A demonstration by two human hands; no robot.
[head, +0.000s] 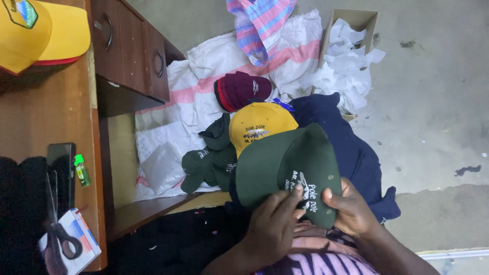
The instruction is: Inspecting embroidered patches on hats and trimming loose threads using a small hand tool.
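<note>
Both hands are gripping the dark green cap (288,170) near the lap: left hand (272,226) and right hand (351,211) are pinching its front panel, thumbs pressing the embroidery. Holding the fabric taut looks wise. A yellow cap (257,127) is lying just beyond.

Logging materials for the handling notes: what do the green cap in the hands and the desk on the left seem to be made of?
Green cap: looks like woven cotton-type fabric, matte, with stitched panel seams, eyelets and raised white embroidery; both hands grip it. Desk: appears to be brown wood or wood veneer, smooth with a slight sheen; which one is unclear.
</note>
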